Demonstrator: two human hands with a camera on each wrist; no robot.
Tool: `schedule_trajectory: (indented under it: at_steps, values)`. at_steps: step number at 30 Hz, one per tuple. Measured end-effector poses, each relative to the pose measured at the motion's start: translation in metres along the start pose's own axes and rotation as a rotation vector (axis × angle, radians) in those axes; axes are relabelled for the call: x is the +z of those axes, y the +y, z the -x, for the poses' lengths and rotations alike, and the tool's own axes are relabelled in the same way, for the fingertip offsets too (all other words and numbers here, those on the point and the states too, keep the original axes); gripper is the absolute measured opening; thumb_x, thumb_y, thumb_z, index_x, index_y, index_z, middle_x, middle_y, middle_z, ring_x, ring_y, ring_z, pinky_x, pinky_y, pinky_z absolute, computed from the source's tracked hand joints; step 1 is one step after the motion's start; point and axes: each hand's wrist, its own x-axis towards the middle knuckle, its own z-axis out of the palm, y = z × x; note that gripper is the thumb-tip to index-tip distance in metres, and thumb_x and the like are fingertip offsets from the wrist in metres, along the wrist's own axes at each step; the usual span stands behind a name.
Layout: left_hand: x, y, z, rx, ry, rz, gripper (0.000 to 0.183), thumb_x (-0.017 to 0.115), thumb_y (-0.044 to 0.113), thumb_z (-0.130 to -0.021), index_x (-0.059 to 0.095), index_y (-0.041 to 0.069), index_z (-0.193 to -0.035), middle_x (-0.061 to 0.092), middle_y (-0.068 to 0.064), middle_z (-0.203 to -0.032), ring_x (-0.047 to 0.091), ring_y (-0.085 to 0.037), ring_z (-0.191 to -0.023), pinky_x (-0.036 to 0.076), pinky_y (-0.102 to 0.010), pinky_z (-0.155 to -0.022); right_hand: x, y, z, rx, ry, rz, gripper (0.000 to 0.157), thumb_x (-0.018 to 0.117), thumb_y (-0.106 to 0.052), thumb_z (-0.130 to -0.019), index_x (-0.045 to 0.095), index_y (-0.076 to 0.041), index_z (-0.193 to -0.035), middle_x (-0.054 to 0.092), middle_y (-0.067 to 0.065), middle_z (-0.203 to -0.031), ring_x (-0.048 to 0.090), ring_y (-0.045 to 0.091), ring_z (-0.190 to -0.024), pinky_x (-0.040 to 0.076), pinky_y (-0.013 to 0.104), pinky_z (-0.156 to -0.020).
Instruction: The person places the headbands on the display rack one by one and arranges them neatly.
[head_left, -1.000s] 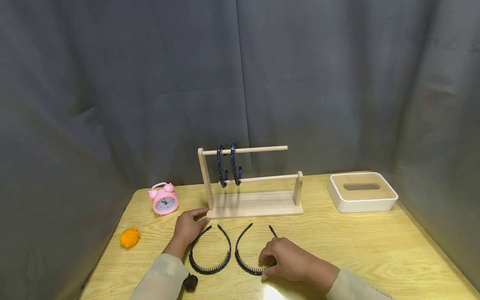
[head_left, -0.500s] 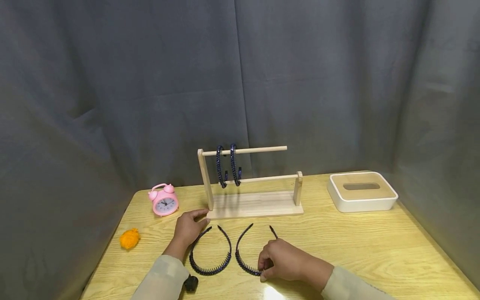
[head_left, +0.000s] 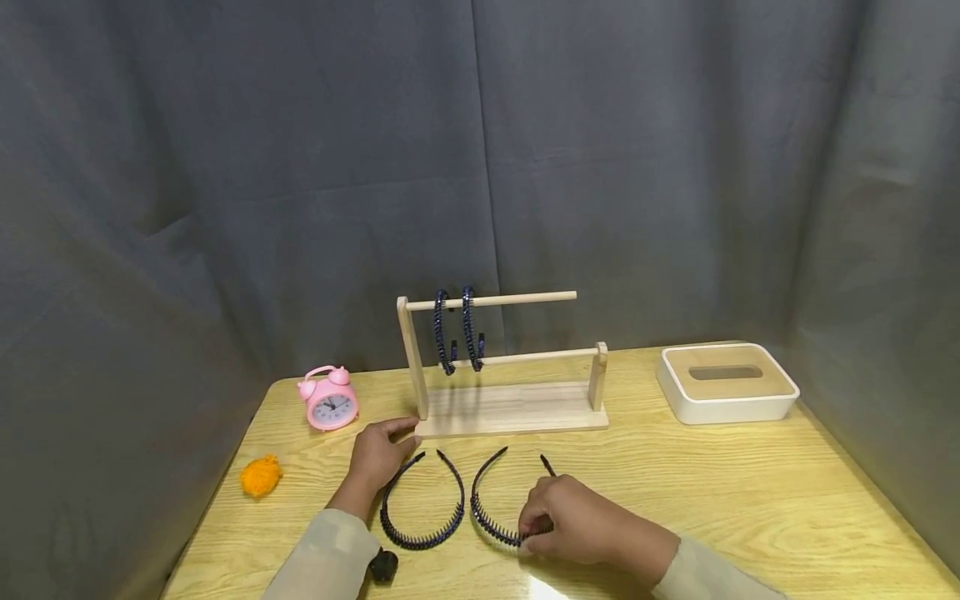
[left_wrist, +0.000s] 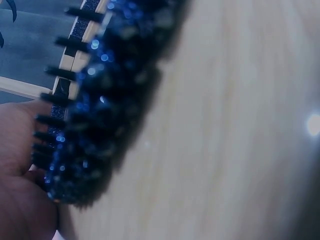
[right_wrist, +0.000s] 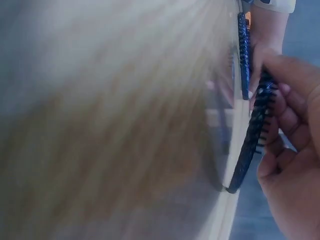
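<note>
My right hand (head_left: 573, 521) pinches the toothed front of the right dark blue headband (head_left: 480, 512) between thumb and fingers, as the right wrist view also shows of this headband (right_wrist: 253, 132). One of its ends points away from me; part is hidden behind the hand. Another dark blue headband (head_left: 422, 543) lies on the table just left of it, beside my left hand (head_left: 375, 454). The left fingertips touch the left front corner of the wooden rack (head_left: 513, 408). Two sparkly headbands hang from the rack's upper bar; the second headband (head_left: 469, 329) is to the right.
A pink alarm clock (head_left: 330, 402) and an orange pom-pom (head_left: 260, 476) are at the left. At the back right stands a white box with a slotted wooden lid (head_left: 727, 383). A black object (head_left: 383, 567) shows by the left cuff. Grey curtains (head_left: 637, 167) surround the table.
The front of the right headband looks slightly raised in the right fingers. My left hand keeps its place at the rack's corner.
</note>
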Motion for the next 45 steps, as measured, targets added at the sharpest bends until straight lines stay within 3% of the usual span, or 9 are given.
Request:
schedule_trajectory:
  at_steps: [7,12,15,20,23,26,30,38,45]
  values:
    - [0.000,-0.002,-0.001,0.010,0.010,-0.009,0.032,0.081,0.019,-0.100,0.082,0.019,-0.133,0.078,-0.010,-0.136,0.066,-0.040,-0.137,0.055,-0.059,-0.115,-0.018,-0.004,0.011,-0.034,0.136,-0.106,0.006,0.084,-0.020,-0.098,0.082,-0.024,-0.095,0.071,-0.020,-0.094,0.062,-0.003,-0.087,0.059,0.023,-0.087]
    - [0.000,-0.003,-0.001,0.008,0.011,-0.009,0.032,0.081,0.020,-0.100,0.082,0.019,-0.132,0.078,-0.010,-0.135,0.066,-0.040,-0.137,0.055,-0.059,-0.115,-0.038,-0.010,0.020,0.018,0.244,-0.250,0.006,0.082,-0.022,-0.100,0.081,-0.025,-0.095,0.073,-0.013,-0.090,0.061,0.001,-0.080,0.057,0.021,-0.077]
    - [0.001,-0.004,-0.002,0.000,0.010,-0.003,0.033,0.082,0.020,-0.099,0.082,0.020,-0.132,0.078,-0.010,-0.136,0.066,-0.039,-0.138,0.055,-0.059,-0.115,-0.055,-0.015,0.026,0.062,0.315,-0.376,0.005,0.078,-0.016,-0.102,0.082,-0.016,-0.098,0.073,-0.009,-0.087,0.063,0.003,-0.079,0.057,0.024,-0.068]
    - [0.002,-0.004,-0.001,-0.005,0.008,0.002,0.033,0.082,0.020,-0.099,0.082,0.019,-0.132,0.078,-0.010,-0.135,0.066,-0.040,-0.138,0.054,-0.059,-0.115,-0.088,-0.021,0.036,0.042,0.472,-0.547,0.009,0.069,-0.001,-0.105,0.077,0.003,-0.104,0.075,-0.010,-0.093,0.066,0.004,-0.084,0.060,0.024,-0.074]
    - [0.001,-0.004,-0.001,-0.013,0.010,0.003,0.034,0.082,0.020,-0.099,0.082,0.020,-0.132,0.078,-0.010,-0.135,0.066,-0.039,-0.138,0.054,-0.058,-0.116,-0.107,-0.024,0.039,0.031,0.589,-0.639,0.017,0.063,0.002,-0.107,0.078,-0.003,-0.103,0.075,-0.012,-0.095,0.066,0.005,-0.092,0.058,0.021,-0.083]
    - [0.000,-0.004,-0.001,-0.011,0.010,-0.002,0.033,0.082,0.020,-0.099,0.082,0.020,-0.132,0.078,-0.010,-0.136,0.065,-0.040,-0.139,0.054,-0.059,-0.116,-0.122,-0.025,0.037,0.025,0.701,-0.804,0.025,0.061,0.002,-0.109,0.080,-0.011,-0.100,0.074,-0.009,-0.095,0.065,0.006,-0.094,0.058,0.019,-0.087]
    - [-0.001,-0.004,-0.003,-0.003,0.002,-0.007,0.034,0.082,0.020,-0.099,0.081,0.020,-0.133,0.077,-0.010,-0.138,0.064,-0.040,-0.140,0.053,-0.059,-0.116,-0.138,-0.022,0.032,0.003,0.810,-0.975,0.025,0.062,0.000,-0.110,0.081,-0.010,-0.098,0.071,-0.004,-0.096,0.063,0.007,-0.091,0.059,0.018,-0.086]
    - [-0.001,-0.006,-0.005,-0.014,-0.006,-0.006,0.036,0.083,0.020,-0.099,0.081,0.021,-0.134,0.076,-0.010,-0.139,0.062,-0.040,-0.142,0.052,-0.059,-0.118,-0.162,-0.012,0.012,0.065,0.894,-1.015,0.025,0.061,-0.008,-0.112,0.079,-0.009,-0.095,0.069,-0.002,-0.093,0.059,0.010,-0.092,0.055,0.020,-0.084]
    - [0.001,-0.004,-0.004,0.005,0.005,-0.015,0.034,0.081,0.019,-0.099,0.081,0.020,-0.134,0.077,-0.009,-0.138,0.065,-0.039,-0.139,0.054,-0.059,-0.116,-0.176,-0.004,0.000,0.149,0.877,-1.056,0.019,0.068,-0.020,-0.110,0.079,-0.013,-0.097,0.067,-0.003,-0.096,0.057,0.009,-0.092,0.056,0.019,-0.085]
